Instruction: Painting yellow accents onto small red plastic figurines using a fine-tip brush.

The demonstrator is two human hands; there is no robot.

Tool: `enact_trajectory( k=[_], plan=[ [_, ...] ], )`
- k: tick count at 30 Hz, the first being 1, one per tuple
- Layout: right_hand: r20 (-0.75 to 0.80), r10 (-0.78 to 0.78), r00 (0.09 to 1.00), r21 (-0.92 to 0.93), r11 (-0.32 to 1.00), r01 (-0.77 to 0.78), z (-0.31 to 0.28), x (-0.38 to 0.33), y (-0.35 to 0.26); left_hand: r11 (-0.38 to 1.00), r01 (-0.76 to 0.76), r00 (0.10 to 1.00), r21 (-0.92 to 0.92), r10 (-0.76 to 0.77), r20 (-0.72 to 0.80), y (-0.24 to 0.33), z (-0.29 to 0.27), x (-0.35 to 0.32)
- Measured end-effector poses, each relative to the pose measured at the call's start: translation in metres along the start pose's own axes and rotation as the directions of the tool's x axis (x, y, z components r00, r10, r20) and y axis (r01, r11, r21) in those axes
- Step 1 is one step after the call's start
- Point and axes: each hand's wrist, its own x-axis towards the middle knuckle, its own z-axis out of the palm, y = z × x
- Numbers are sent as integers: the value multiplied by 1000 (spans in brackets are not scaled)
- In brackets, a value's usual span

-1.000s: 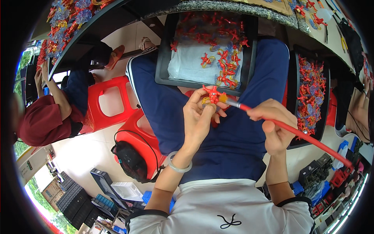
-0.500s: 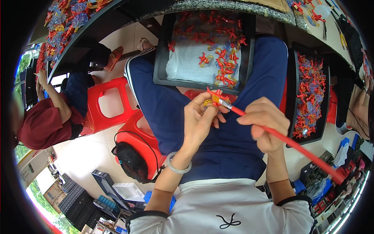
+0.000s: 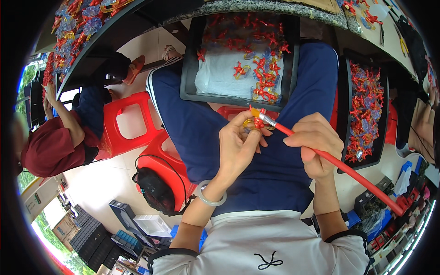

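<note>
Over my lap, my left hand [image 3: 238,145] pinches a small red plastic figure [image 3: 258,123] with yellow and clear rounded parts. A paintbrush [image 3: 341,166] with a long red handle is gripped in my right hand [image 3: 317,144]. Its metal ferrule and flat yellowish bristles reach the figure, and the tip seems to touch or pass just over it. My left fingers partly cover the figure. Beyond my hands, a black tray [image 3: 190,87] lined with white sheet holds several similar red, yellow and bluish figures [image 3: 266,75].
To the right stands another black tray [image 3: 386,110], filled with figures. A stone-edged worktable [image 3: 256,6] runs along the far side. Left are red stools [image 3: 130,119], one with a black bag [image 3: 155,189], and a person in a maroon shirt [image 3: 57,144]. Another person's arm [image 3: 424,121] shows right.
The figure has turned and dropped slightly between my left fingers. My right hand has shifted a little right, and the brush tip now lies across the figure's upper part.
</note>
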Motion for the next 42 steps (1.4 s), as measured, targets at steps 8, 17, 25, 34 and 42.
enact_trajectory(
  k=[8, 17, 25, 34, 42],
  plan=[
    [130, -41, 991, -73, 996, 51, -4, 0, 1, 889, -160, 966, 429, 231, -120, -6, 5, 1],
    [146, 24, 989, -46, 999, -17, -6, 6, 4, 721, -287, 910, 631, 411, -56, -9, 8, 3],
    [-174, 371, 912, 109, 928, -357, 6, 9, 6, 546, -298, 897, 783, 441, 34, -12, 6, 2],
    [-3, 673, 739, 337, 697, -633, 40, -18, 31, 420, -362, 857, 833, 500, 120, -9, 11, -2],
    [37, 715, 698, 508, 588, -629, 34, -15, 40, 455, -428, 815, 781, 568, 116, -11, 13, 5]
  ],
)
